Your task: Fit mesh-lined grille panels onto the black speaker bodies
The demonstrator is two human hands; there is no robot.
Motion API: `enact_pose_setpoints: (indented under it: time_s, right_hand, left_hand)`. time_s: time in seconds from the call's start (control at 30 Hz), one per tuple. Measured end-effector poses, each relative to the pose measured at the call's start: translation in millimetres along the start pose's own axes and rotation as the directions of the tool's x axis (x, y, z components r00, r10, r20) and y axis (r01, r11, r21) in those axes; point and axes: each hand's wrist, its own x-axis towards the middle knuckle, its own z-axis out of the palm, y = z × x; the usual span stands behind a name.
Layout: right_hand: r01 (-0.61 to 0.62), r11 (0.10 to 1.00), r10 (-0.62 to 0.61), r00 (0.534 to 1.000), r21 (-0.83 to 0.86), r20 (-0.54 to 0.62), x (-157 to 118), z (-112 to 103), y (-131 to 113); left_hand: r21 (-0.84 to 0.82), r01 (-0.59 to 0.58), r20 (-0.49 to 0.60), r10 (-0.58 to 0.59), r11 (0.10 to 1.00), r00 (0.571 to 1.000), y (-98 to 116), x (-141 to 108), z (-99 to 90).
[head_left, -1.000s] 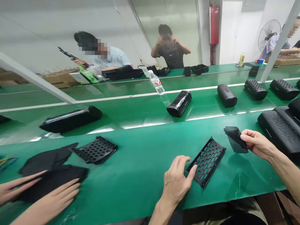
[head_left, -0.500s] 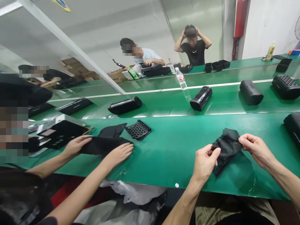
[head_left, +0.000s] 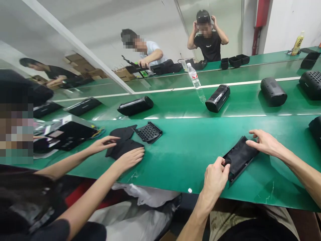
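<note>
A black cloth (head_left: 239, 154) lies spread over a dark shallow frame (head_left: 243, 169) on the green table, near its front edge at the right. My left hand (head_left: 216, 174) pinches the cloth's near-left corner between thumb and fingers. At the far right corner of the cloth is my right hand (head_left: 263, 142), its thumb and fingers apart, with nothing seen between them. The frame's edge shows along the cloth's near right side.
At the left, a co-worker's two hands touch black cloth pieces (head_left: 122, 147) beside a perforated black part (head_left: 149, 132). Beyond the front table (head_left: 180, 144) stand black cylindrical housings (head_left: 218, 98) and a water bottle (head_left: 194, 76). Several people sit farther back.
The cloth, bunched up and held by both my hands before, now lies flat over the frame. My right hand has opened. The co-worker's cloth has been lowered onto the table.
</note>
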Motion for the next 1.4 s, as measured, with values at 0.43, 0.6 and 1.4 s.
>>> enact_pose_setpoints:
  time_s: [0.43,0.6,1.4]
  right_hand:
    - [-0.032,0.949,-0.042,0.973,0.314,0.228,15.3,-6.8,-10.9]
    - [-0.191,0.808,-0.002,0.945,0.558,0.326,-18.6,-9.7,-14.3]
    - [-0.382,0.517,0.07,0.91,0.765,0.408,-67.4,13.5,-7.8]
  left_hand:
    - [-0.254,-0.069,-0.167,0.026,0.965,0.986,-16.9,10.5,-4.7]
    - [-0.723,0.013,0.019,0.0,0.69,1.0,-18.7,3.9,-7.2]
    - [-0.861,0.129,0.152,0.008,0.492,0.988,-38.5,-35.8,-3.4]
